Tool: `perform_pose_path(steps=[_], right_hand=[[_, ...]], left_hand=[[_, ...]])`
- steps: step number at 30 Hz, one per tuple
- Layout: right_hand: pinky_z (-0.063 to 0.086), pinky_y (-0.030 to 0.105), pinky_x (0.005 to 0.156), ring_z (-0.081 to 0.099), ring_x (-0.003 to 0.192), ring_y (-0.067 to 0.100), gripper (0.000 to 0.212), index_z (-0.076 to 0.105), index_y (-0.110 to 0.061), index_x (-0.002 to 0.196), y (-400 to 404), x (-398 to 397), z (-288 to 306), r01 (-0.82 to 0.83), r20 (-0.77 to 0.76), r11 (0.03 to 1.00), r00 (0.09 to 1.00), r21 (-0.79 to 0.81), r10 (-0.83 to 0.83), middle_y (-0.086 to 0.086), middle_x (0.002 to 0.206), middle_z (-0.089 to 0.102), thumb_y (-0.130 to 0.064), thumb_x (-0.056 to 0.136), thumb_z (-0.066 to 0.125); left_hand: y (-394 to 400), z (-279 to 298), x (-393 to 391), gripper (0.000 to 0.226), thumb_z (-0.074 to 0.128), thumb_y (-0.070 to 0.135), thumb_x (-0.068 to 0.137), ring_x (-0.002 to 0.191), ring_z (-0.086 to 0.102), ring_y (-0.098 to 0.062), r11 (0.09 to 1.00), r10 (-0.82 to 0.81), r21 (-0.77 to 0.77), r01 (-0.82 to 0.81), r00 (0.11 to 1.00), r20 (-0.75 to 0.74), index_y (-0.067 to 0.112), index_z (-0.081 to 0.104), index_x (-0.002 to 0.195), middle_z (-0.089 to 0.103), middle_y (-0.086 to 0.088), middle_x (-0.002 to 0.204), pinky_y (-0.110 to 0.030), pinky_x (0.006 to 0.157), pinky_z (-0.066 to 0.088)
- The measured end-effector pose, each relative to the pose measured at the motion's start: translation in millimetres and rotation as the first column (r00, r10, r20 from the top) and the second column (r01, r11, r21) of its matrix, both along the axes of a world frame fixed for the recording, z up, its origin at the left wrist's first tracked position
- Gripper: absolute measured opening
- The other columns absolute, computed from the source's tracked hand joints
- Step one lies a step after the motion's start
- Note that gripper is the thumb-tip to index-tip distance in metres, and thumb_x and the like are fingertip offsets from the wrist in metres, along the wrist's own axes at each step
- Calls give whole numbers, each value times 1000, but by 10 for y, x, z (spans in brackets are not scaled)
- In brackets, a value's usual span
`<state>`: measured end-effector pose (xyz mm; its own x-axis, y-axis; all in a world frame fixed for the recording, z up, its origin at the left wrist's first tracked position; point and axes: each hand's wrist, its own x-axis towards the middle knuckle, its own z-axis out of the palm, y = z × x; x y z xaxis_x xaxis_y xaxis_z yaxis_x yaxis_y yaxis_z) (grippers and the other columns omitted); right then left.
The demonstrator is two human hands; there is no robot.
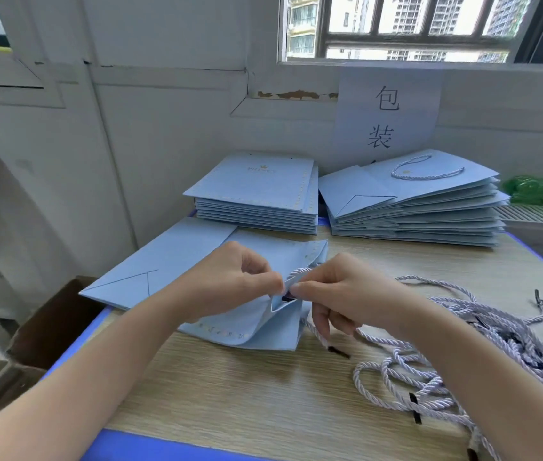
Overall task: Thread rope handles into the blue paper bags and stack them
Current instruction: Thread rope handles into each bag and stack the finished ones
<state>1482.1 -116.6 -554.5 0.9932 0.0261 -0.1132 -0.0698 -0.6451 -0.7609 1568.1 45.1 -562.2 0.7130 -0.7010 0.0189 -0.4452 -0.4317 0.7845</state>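
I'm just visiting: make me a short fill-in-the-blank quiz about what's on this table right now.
1. The left hand and right hand work a twisted lilac rope into a flat light ____ paper bag.
2. The far right stack of bags has a ____ handle lying on top.
3. The loose pile of ropes lies to the person's ____.

Missing words: blue; rope; right

Both bare forearms reach in from the near edge and converge at centre. Left hand (230, 281) curled, fingertips pinched tight; right hand (339, 291) curled too, its grip meeting the left's, fingertips touching.
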Motion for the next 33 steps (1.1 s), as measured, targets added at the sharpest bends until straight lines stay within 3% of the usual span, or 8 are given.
perform_pose_path(steps=[3,6,12,19,21,24,29,33], right_hand=[[24,14,36,31,35,8,21,69,5,87,65,37,-63,78,10,987,997,142,-80,-1,41,50,-13,86,59],[25,13,37,34,38,6,16,70,2,82,59,67,-57,75,22,987,997,144,-79,-1,44,48,-13,83,66],[38,16,44,46,43,7,10,63,-6,80,-172,-23,104,-127,-99,989,988,-72,120,-4,51,55,-10,88,58],[44,26,53,51,44,9,12,62,-7,73,-543,-26,169,87,-23,918,994,-386,-104,-2,56,61,-12,84,57],[41,22,50,51,44,8,16,60,-9,69,-644,-37,194,169,32,890,985,-423,-172,-2,56,60,-12,84,55],[39,19,47,48,44,9,25,57,-12,60,-720,-57,230,219,81,926,976,-308,-204,-3,52,56,-11,84,54],[39,19,46,51,47,11,24,65,-8,66,-659,-48,219,71,-45,982,996,-176,-80,-3,52,57,-8,86,53],[39,17,44,54,48,11,20,68,-9,72,-634,-15,136,82,-62,957,993,-279,-103,-3,55,61,-11,85,54]], left_hand=[[-2,-24,3,30,60,48,58,76,56,-8,1000,-4,9,4,1000,6,20,68,67,65,3,75,-29,79,40],[-15,-58,25,34,55,59,46,96,57,2,1000,-12,23,12,1000,22,33,64,67,66,16,89,-28,93,39],[24,-96,8,65,48,66,47,124,31,7,969,-163,198,149,985,54,49,50,109,40,24,130,-25,102,28],[-144,-151,-22,83,38,87,67,126,28,-7,908,-145,420,-3,936,321,36,39,132,34,14,131,-35,110,24],[-245,-129,23,77,32,82,69,121,29,-10,887,-138,458,-56,915,379,34,41,128,36,11,125,-37,104,29],[-358,-130,126,57,41,74,78,114,33,-12,895,-103,435,-96,905,412,33,46,117,40,9,117,-38,98,33],[-245,-260,261,15,54,38,92,103,40,-10,973,-104,233,-3,889,446,32,52,106,44,10,101,-35,97,36],[-120,-249,274,25,49,16,92,106,38,-3,977,-168,187,102,908,383,32,49,111,44,14,106,-19,90,30]])
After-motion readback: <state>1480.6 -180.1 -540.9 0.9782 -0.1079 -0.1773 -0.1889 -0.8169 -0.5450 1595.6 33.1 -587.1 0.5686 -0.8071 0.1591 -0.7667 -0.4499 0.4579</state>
